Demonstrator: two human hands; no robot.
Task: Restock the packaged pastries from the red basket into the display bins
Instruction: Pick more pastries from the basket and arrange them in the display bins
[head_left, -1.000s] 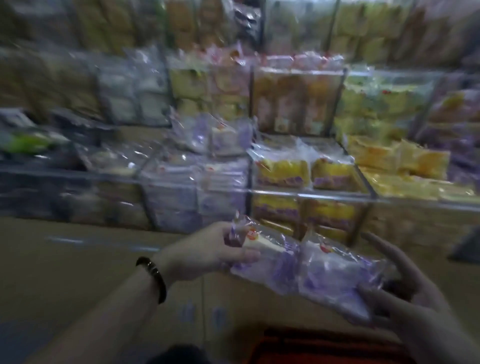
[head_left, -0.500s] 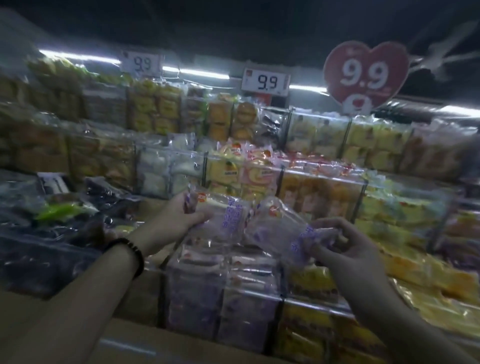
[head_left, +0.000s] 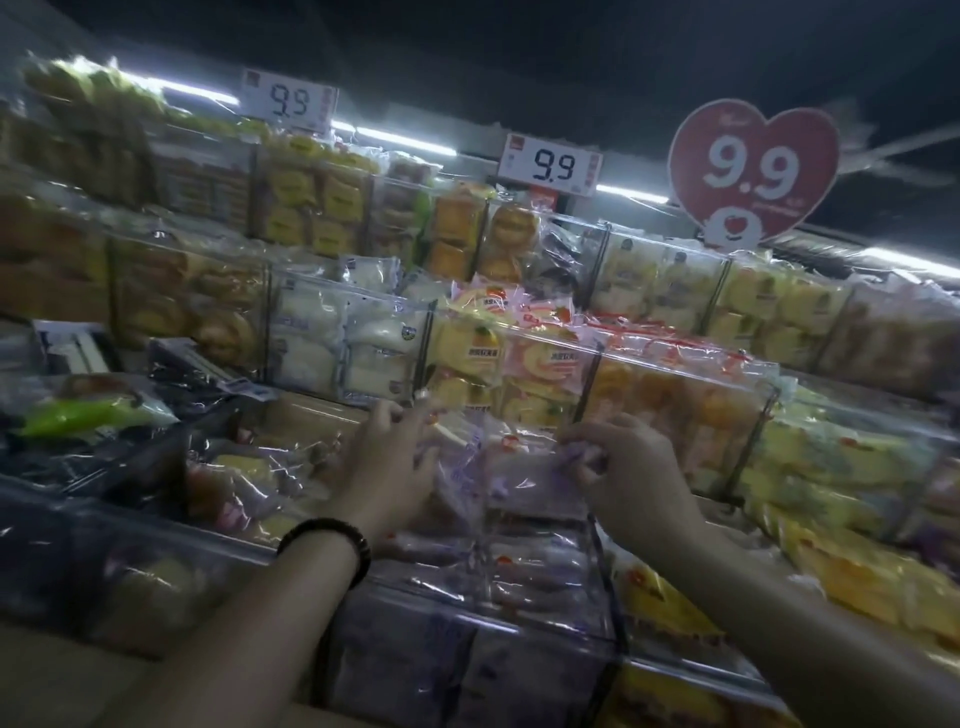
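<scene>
Both of my hands hold purple-and-clear packaged pastries over a clear display bin (head_left: 605, 597) stocked with the same purple packs. My left hand (head_left: 387, 467), with a black bead bracelet on its wrist, grips the left pack (head_left: 460, 457). My right hand (head_left: 631, 467) pinches the right pack (head_left: 524, 465) by its right end. The two packs lie side by side at the bin's top, touching the packs beneath. The red basket is out of view.
Tiered clear bins of packaged pastries fill the shelves: white packs (head_left: 363, 343) behind, yellow packs (head_left: 857, 561) to the right, dark and green packs (head_left: 93, 415) to the left. Price signs read 9.9, including a red heart sign (head_left: 753, 171). A tan counter front runs below.
Both hands carried the two purple packs up from low in front of the counter and set them down onto the purple-pack bin. The view tilted up to the shelves.
</scene>
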